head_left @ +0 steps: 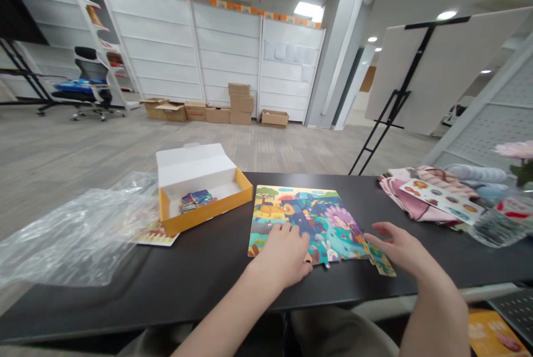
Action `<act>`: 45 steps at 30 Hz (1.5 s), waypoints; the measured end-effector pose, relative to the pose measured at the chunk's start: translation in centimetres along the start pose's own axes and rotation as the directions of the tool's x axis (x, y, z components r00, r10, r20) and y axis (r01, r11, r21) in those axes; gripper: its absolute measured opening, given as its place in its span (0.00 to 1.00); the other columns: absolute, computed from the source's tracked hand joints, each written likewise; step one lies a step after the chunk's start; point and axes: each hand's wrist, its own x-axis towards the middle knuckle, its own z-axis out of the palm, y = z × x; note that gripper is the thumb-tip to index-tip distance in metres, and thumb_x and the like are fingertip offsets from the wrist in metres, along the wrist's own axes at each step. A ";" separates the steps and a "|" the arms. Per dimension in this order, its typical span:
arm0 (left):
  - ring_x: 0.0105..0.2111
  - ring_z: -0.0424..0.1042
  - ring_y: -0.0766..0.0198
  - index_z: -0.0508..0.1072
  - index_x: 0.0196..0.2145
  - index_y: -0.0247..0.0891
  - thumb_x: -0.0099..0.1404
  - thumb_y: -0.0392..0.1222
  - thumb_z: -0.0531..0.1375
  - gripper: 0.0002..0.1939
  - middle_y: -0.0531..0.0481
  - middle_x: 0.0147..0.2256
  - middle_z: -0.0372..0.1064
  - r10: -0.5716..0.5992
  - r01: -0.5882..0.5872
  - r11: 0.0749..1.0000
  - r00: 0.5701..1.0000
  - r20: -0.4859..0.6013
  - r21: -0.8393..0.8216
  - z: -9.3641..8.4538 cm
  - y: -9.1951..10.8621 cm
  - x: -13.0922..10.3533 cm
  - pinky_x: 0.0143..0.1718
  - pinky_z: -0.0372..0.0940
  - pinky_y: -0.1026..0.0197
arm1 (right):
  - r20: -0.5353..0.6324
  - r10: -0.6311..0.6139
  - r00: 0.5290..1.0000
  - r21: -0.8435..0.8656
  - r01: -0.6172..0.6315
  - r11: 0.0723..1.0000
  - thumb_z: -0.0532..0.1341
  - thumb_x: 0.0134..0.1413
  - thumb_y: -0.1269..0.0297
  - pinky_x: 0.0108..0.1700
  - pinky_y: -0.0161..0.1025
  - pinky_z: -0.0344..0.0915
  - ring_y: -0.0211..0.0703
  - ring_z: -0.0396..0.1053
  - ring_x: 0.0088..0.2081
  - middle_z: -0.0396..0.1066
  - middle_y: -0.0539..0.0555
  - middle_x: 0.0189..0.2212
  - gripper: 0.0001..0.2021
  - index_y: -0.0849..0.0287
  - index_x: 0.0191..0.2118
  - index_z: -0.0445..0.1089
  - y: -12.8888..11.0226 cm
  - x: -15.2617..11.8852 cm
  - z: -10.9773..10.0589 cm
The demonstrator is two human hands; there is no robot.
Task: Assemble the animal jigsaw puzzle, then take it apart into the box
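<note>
A colourful animal jigsaw puzzle [300,215] lies flat on the black table [187,285], mostly joined, with an uneven lower edge. My left hand [287,251] rests palm down on its lower left part, fingers spread. Beside the puzzle's lower right corner, my right hand [397,246] hovers with thumb and fingers apart. Just below its fingers, a small green and yellow piece [383,262] lies at that corner, sticking out past the edge. An open yellow box [208,216], to the left of the puzzle, holds several loose pieces [197,200].
Clear plastic wrapping [83,235] and a printed sheet [160,235] lie on the left. Folded cloths [410,201], a sticker sheet [441,200] and a clear plastic container [495,224] are at the right. Cardboard boxes [240,104] stand on the floor beyond.
</note>
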 end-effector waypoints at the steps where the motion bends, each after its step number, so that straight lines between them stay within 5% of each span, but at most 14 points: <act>1: 0.49 0.72 0.42 0.75 0.45 0.34 0.64 0.52 0.62 0.19 0.37 0.45 0.74 -0.010 0.010 1.000 1.000 0.001 -0.002 -0.2 -0.3 -0.1 0.50 0.66 0.43 | 0.039 -0.005 0.999 -0.022 0.006 1.000 0.64 0.43 0.44 0.42 0.45 0.72 0.58 0.78 0.40 0.79 0.63 0.45 0.27 0.60 0.44 0.76 0.5 0.0 0.0; 5: 0.50 0.73 0.42 0.76 0.47 0.34 0.68 0.49 0.59 0.18 0.37 0.49 0.74 -0.061 0.061 0.998 0.997 0.037 -0.015 -0.8 -1.9 -0.5 0.52 0.66 0.43 | 0.134 -0.038 0.990 -0.086 0.050 0.995 0.68 0.38 0.47 0.40 0.43 0.72 0.57 0.78 0.41 0.79 0.62 0.44 0.29 0.60 0.46 0.76 1.3 0.2 0.3; 13: 0.54 0.71 0.44 0.73 0.53 0.37 0.70 0.48 0.58 0.19 0.39 0.53 0.73 -0.094 0.094 0.996 0.993 0.068 0.003 -0.9 -5.0 -0.6 0.53 0.66 0.45 | 0.103 -0.014 0.995 -0.026 0.016 1.000 0.68 0.39 0.59 0.36 0.39 0.71 0.50 0.78 0.35 0.80 0.58 0.37 0.22 0.59 0.44 0.76 0.7 0.2 0.5; 23: 0.54 0.70 0.44 0.73 0.53 0.37 0.69 0.49 0.58 0.19 0.38 0.53 0.73 -0.077 0.077 0.997 0.997 0.013 0.009 0.0 -5.4 -0.9 0.53 0.65 0.45 | -0.051 -0.071 0.996 -0.013 0.070 0.997 0.60 0.46 0.56 0.35 0.39 0.70 0.51 0.79 0.34 0.81 0.55 0.30 0.11 0.54 0.30 0.78 1.3 0.5 -0.4; 30: 0.51 0.72 0.45 0.74 0.49 0.37 0.69 0.49 0.58 0.17 0.38 0.48 0.75 -0.093 0.093 0.996 0.996 -0.001 -0.010 -0.4 -5.1 -1.1 0.51 0.66 0.46 | -0.118 0.004 0.993 0.061 0.003 0.998 0.65 0.38 0.50 0.31 0.42 0.69 0.56 0.79 0.31 0.80 0.56 0.26 0.13 0.54 0.25 0.78 3.4 1.4 -0.8; 34: 0.51 0.72 0.43 0.75 0.48 0.37 0.67 0.51 0.60 0.18 0.38 0.47 0.75 -0.117 0.116 0.992 0.993 -0.027 -0.043 -1.1 -4.9 -1.3 0.53 0.64 0.42 | -0.195 -0.085 0.977 0.281 0.138 0.950 0.66 0.42 0.48 0.35 0.42 0.73 0.55 0.80 0.34 0.81 0.58 0.31 0.16 0.56 0.32 0.79 0.1 1.2 0.2; 38: 0.55 0.70 0.43 0.74 0.50 0.38 0.65 0.55 0.62 0.21 0.39 0.52 0.74 -0.174 0.127 0.949 0.974 -0.144 -0.287 -1.4 -5.0 -1.0 0.55 0.65 0.44 | -0.096 -0.310 0.946 0.550 0.310 0.776 0.69 0.47 0.48 0.40 0.43 0.75 0.53 0.79 0.37 0.81 0.59 0.36 0.19 0.58 0.38 0.78 -6.2 0.4 2.9; 41: 0.53 0.72 0.48 0.73 0.51 0.40 0.63 0.51 0.64 0.21 0.41 0.54 0.73 -0.282 0.098 0.786 0.935 -0.213 -0.611 -0.7 -5.5 -0.3 0.54 0.67 0.49 | -0.027 -0.445 0.895 0.678 0.343 0.650 0.70 0.48 0.49 0.42 0.44 0.76 0.52 0.79 0.39 0.81 0.59 0.37 0.18 0.59 0.38 0.78 -10.8 -0.5 5.3; 45: 0.40 0.77 0.58 0.72 0.50 0.36 0.61 0.43 0.64 0.20 0.43 0.47 0.76 -0.274 -0.060 0.491 0.936 -0.219 -0.869 0.6 -6.8 0.1 0.42 0.72 0.58 | 0.029 -0.568 0.822 0.755 0.355 0.552 0.69 0.51 0.53 0.45 0.45 0.76 0.49 0.79 0.41 0.80 0.57 0.40 0.15 0.58 0.40 0.77 -14.6 -1.7 7.4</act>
